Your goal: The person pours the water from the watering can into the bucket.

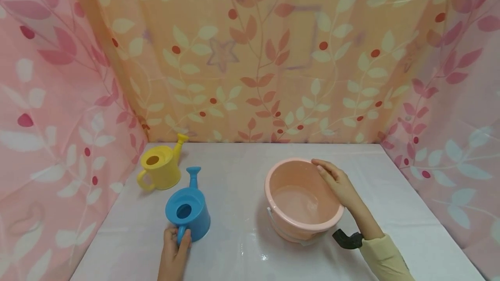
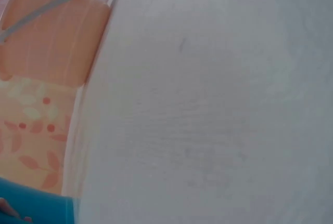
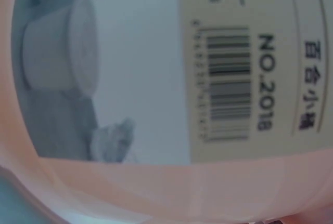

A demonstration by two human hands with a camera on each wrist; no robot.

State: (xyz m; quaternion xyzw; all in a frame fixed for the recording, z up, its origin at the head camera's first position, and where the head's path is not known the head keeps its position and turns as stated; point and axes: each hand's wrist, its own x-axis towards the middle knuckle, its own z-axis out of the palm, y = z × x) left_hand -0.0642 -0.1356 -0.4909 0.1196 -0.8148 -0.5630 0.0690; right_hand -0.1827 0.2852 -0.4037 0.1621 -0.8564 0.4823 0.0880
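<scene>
At the lower left of the frame, the blue watering can is gripped by its handle, with the fingers of the left hand closed round it. Right of centre, the rim of the pink bucket is touched by the right hand, its fingers laid nearly straight. Farther back, at mid-left, the yellow watering can is seen upright on the surface.

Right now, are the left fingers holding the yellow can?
No, the left fingers hold the blue can by its handle, while the yellow can stands beyond it.
</scene>
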